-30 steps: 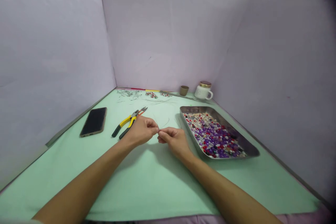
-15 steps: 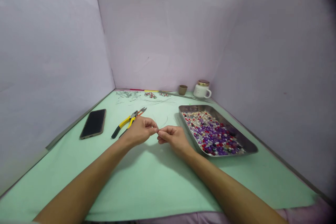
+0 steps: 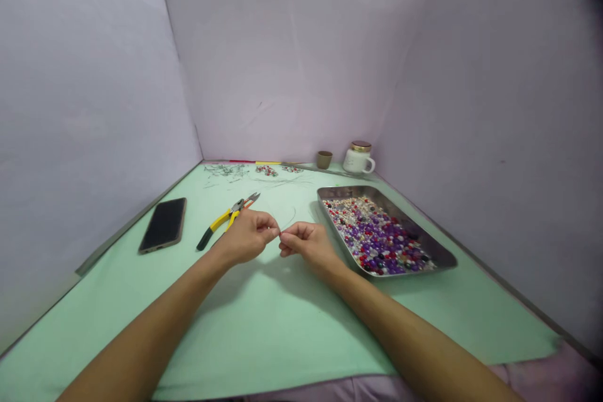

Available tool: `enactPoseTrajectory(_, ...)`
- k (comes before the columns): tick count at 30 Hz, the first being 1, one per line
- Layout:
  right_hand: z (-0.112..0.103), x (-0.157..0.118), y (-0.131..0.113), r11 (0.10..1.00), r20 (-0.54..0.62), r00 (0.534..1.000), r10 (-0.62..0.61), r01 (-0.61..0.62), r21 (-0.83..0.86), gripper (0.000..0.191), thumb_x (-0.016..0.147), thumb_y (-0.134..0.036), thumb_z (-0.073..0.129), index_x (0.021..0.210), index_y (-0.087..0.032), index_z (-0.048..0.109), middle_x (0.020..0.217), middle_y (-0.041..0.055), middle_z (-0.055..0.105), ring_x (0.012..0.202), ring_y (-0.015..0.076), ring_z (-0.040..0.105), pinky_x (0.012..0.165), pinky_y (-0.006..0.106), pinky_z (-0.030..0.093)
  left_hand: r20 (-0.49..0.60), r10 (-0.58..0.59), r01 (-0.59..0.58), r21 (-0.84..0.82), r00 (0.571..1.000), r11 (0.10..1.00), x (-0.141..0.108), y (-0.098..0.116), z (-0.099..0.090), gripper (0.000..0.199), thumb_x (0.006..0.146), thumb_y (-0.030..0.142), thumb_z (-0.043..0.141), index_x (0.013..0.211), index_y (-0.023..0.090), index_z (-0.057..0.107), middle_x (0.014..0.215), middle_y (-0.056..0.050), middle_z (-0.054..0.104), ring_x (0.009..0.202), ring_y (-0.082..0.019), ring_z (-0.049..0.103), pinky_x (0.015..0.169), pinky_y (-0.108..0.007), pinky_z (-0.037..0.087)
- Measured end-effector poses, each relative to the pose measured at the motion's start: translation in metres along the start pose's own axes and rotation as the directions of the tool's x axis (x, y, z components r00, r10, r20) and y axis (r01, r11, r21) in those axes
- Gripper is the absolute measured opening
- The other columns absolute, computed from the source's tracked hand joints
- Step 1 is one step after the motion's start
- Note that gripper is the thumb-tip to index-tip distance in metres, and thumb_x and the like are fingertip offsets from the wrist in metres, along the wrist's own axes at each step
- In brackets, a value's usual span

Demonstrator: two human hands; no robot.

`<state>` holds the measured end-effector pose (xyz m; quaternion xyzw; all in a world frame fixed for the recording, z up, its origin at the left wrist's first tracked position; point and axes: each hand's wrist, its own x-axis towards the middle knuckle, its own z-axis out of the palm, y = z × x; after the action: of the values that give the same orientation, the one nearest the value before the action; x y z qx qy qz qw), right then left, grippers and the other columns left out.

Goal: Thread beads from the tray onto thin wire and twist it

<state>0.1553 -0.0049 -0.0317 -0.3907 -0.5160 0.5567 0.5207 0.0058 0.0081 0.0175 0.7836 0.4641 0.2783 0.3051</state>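
My left hand (image 3: 252, 235) is closed in a pinch, thumb against forefinger, above the green cloth. Facing it, my right hand (image 3: 308, 245) pinches too, and the two sets of fingertips almost meet. A thin wire (image 3: 294, 213) curves up and away from between them. At the meeting point there is a tiny reddish spot, perhaps a bead, too small to make out. Just behind my left hand lie yellow-and-black pliers (image 3: 219, 222), partly covered by it, with an orange-handled cutting tool (image 3: 251, 200) beside them. To the right of my right hand stands a metal tray (image 3: 443, 257) of mixed beads (image 3: 381, 235).
A phone (image 3: 164, 225) lies at the left. Along the back are short wire pieces (image 3: 226, 171), red-and-white beaded pieces (image 3: 267, 171), long wires (image 3: 287, 181), a small brown cup (image 3: 324, 159) and a lidded white mug (image 3: 358, 160). Pale partition walls (image 3: 292, 63) enclose the table.
The view has shifted slightly. Both hands keep their pinch at nearly the same place, and the reddish spot between the fingertips shows more now. The tray, pliers and phone lie as before.
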Motion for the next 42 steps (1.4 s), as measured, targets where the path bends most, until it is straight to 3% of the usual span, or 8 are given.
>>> enactPoseTrajectory(11, -0.001, 0.0, -0.004, 0.999, 0.037, 0.999, 0.032, -0.033, 0.02, 0.023, 0.058, -0.033, 0.068, 0.061, -0.012, 0.059, 0.053, -0.0008, 0.06, 0.045, 0.0095, 0.057, 0.051, 0.024, 0.047, -0.071, -0.019, 0.014, -0.072, 0.997, 0.997, -0.002, 0.002, 0.002, 0.018, 0.066, 0.027, 0.05, 0.059, 0.013, 0.058, 0.043, 0.005, 0.037, 0.041, -0.006, 0.03, 0.04, -0.018, 0.024)
enactPoseTrajectory(18, 0.001, 0.001, -0.003, 0.999, -0.035, 0.999, 0.035, -0.034, 0.014, 0.023, 0.057, -0.032, 0.069, 0.061, -0.011, 0.059, 0.053, 0.0007, 0.061, 0.045, 0.0107, 0.057, 0.051, 0.026, 0.048, -0.076, -0.07, 0.059, -0.137, 0.995, 0.989, 0.0, -0.002, 0.008, 0.015, 0.066, 0.026, 0.05, 0.06, 0.014, 0.056, 0.046, 0.004, 0.041, 0.042, -0.005, 0.03, 0.04, -0.018, 0.023)
enactPoseTrajectory(22, 0.001, 0.002, -0.003, 0.998, -0.014, 0.999, 0.05, -0.05, 0.045, 0.026, 0.06, -0.036, 0.067, 0.065, -0.011, 0.061, 0.059, 0.0029, 0.062, 0.049, 0.0115, 0.058, 0.055, 0.027, 0.049, -0.106, -0.119, 0.081, -0.305, 0.987, 0.949, 0.001, -0.003, 0.009, 0.012, 0.064, 0.023, 0.052, 0.058, 0.013, 0.053, 0.046, 0.004, 0.041, 0.041, -0.004, 0.031, 0.04, -0.018, 0.024)
enactPoseTrajectory(26, -0.001, 0.003, -0.002, 0.979, 0.039, 0.996, 0.083, -0.089, 0.184, 0.031, 0.066, -0.04, 0.061, 0.076, -0.011, 0.063, 0.072, 0.0066, 0.065, 0.056, 0.012, 0.059, 0.058, 0.028, 0.05, -0.046, -0.224, 0.169, -0.514, 0.974, 0.841, 0.004, -0.008, 0.006, 0.013, 0.063, 0.026, 0.054, 0.06, 0.014, 0.051, 0.038, 0.009, 0.029, 0.032, -0.002, 0.017, 0.034, -0.019, 0.012)
enactPoseTrajectory(30, -0.002, 0.002, 0.0, 0.949, 0.04, 0.995, 0.092, -0.1, 0.299, 0.026, 0.063, -0.034, 0.066, 0.078, -0.012, 0.064, 0.071, 0.0042, 0.064, 0.058, 0.0108, 0.059, 0.062, 0.028, 0.049, 0.003, -0.266, 0.214, -0.6, 0.964, 0.771, 0.005, -0.011, 0.005, 0.015, 0.063, 0.027, 0.056, 0.061, 0.014, 0.05, 0.038, 0.009, 0.03, 0.031, -0.002, 0.016, 0.032, -0.019, 0.008)
enactPoseTrajectory(37, 0.0, 0.001, 0.003, 0.93, 0.034, 0.994, 0.1, -0.106, 0.352, 0.023, 0.058, -0.029, 0.07, 0.074, -0.012, 0.064, 0.065, 0.0012, 0.062, 0.056, 0.0089, 0.057, 0.063, 0.027, 0.048, -0.019, -0.293, 0.226, -0.588, 0.956, 0.777, 0.004, -0.006, 0.009, 0.013, 0.063, 0.025, 0.056, 0.061, 0.014, 0.05, 0.036, 0.008, 0.031, 0.03, -0.002, 0.017, 0.031, -0.018, 0.009)
enactPoseTrajectory(42, -0.002, 0.002, 0.007, 0.929, 0.051, 0.996, 0.073, -0.087, 0.36, 0.021, 0.058, -0.028, 0.071, 0.07, -0.013, 0.063, 0.061, -0.001, 0.059, 0.053, 0.0069, 0.053, 0.061, 0.026, 0.049, 0.04, -0.289, 0.258, -0.581, 0.956, 0.772, 0.004, -0.005, 0.011, 0.013, 0.063, 0.025, 0.056, 0.064, 0.012, 0.053, 0.034, 0.01, 0.029, 0.029, -0.001, 0.015, 0.031, -0.018, 0.007)
